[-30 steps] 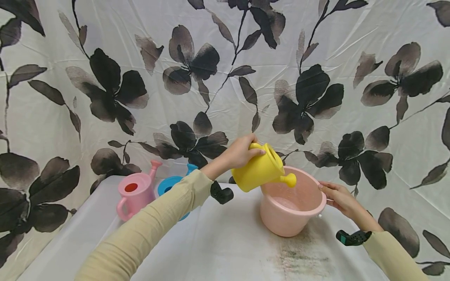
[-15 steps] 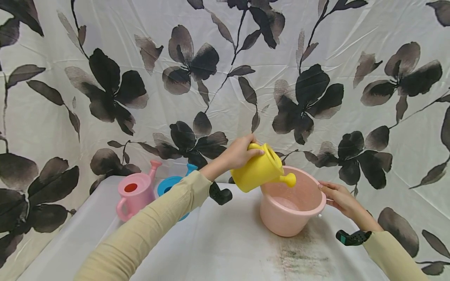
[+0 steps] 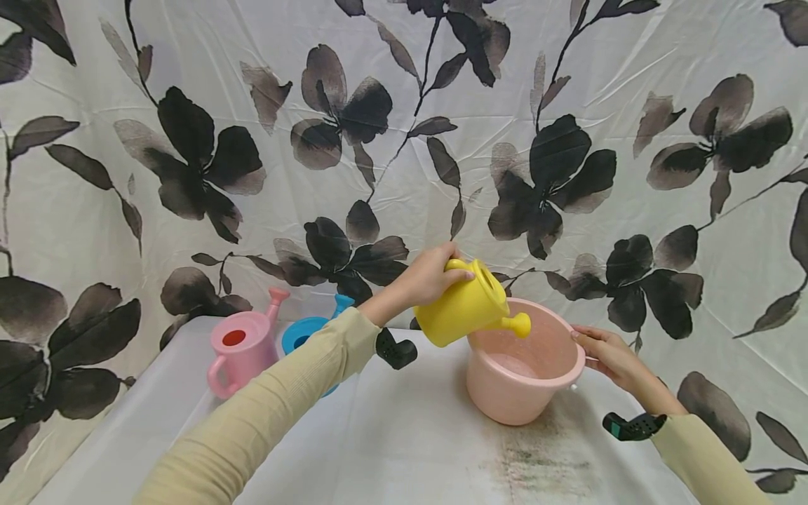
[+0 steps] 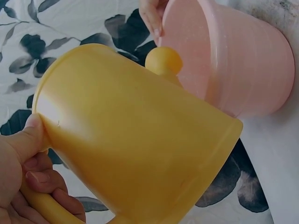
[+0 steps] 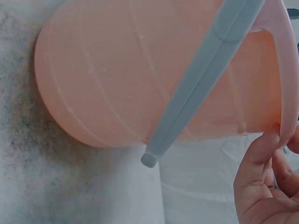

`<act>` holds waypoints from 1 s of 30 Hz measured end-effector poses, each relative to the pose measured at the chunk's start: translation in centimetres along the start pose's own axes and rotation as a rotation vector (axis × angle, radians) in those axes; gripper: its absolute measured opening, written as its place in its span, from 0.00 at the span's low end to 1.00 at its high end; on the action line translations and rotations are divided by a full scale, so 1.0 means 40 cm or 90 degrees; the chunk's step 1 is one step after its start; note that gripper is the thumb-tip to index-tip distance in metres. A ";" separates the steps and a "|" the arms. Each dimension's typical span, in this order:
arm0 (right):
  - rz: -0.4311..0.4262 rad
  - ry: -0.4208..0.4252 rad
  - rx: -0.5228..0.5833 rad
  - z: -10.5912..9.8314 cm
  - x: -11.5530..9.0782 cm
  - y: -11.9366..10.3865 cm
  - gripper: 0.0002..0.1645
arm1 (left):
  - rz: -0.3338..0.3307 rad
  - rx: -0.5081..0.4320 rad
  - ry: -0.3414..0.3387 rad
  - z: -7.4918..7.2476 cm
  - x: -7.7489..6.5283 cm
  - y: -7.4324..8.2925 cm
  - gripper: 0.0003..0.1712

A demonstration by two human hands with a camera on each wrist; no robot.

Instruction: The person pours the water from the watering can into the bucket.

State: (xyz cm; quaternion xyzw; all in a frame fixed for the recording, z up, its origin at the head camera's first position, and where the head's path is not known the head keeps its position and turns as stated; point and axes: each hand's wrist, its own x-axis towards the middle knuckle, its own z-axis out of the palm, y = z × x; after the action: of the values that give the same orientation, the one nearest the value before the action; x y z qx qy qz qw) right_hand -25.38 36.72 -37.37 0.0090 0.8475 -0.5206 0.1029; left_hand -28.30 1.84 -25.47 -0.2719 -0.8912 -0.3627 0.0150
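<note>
My left hand [image 3: 432, 275] grips the handle of a yellow watering can [image 3: 461, 305], fingers curled round it and thumb at the can's top edge. The can is tilted to the right, its round spout head over the mouth of a pink bucket [image 3: 514, 393]. No water shows coming from the spout. At the bucket's right side my right hand [image 3: 609, 354] pinches the rim, thumb on the outside, as the right wrist view shows. A grey carrying handle [image 5: 201, 84] hangs down the bucket's outer wall.
A pink watering can [image 3: 243, 347] and a blue watering can [image 3: 306, 333] stand on the white table [image 3: 379, 435] at the left, the blue one partly hidden by my left sleeve. Dark smudges mark the cloth before the bucket. A floral curtain [image 3: 404, 175] hangs behind.
</note>
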 end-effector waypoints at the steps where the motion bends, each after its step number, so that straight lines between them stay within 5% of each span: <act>1: 0.001 0.001 0.003 0.000 0.000 0.000 0.41 | 0.000 0.002 -0.001 0.000 0.001 0.000 0.14; 30: -0.004 -0.007 0.026 -0.002 -0.004 -0.002 0.41 | 0.000 0.020 -0.011 0.004 -0.004 -0.007 0.14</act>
State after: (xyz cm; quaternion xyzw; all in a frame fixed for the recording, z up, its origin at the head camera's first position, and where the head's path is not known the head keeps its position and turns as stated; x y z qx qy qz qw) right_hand -25.26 36.76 -37.22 0.0053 0.8362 -0.5382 0.1056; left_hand -28.27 1.70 -25.79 -0.2749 -0.8969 -0.3462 0.0119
